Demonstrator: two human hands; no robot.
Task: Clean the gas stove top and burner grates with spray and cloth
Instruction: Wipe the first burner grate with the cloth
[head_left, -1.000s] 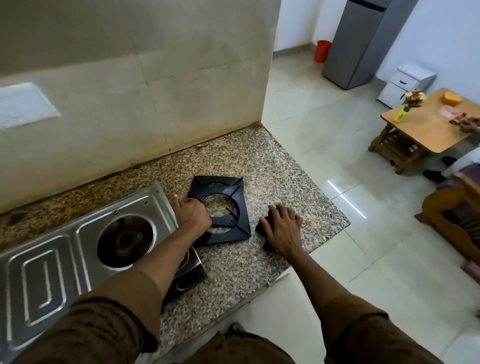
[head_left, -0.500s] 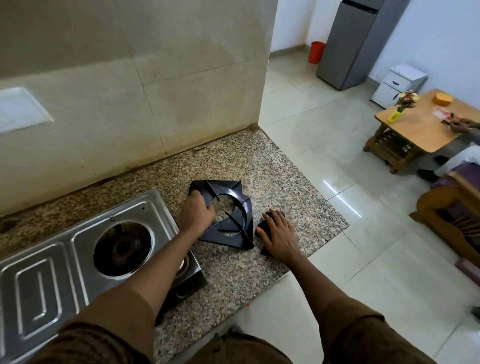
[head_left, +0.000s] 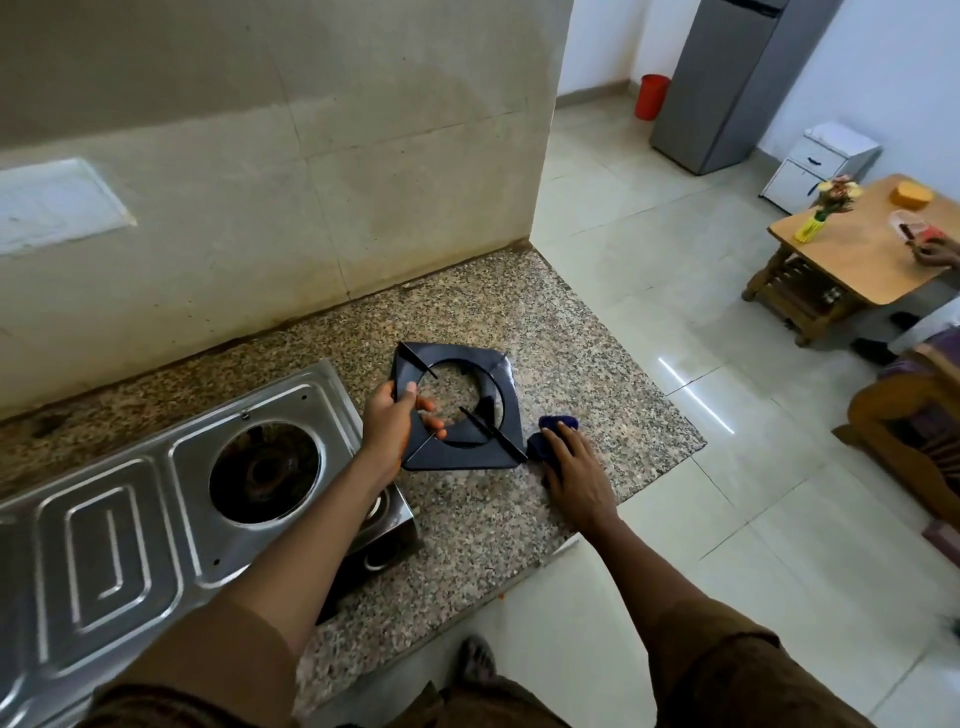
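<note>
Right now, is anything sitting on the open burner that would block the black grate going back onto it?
Nothing visible. The left hand holds the black grate tilted on the granite counter, right of the stove. The open burner is bare. The right hand presses the dark cloth beside the grate.

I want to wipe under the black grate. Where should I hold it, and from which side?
Grip the grate by its flat left rim, from the stove side, as the left hand does: thumb on top, fingers through the round opening. The thin prongs offer less hold.
</note>
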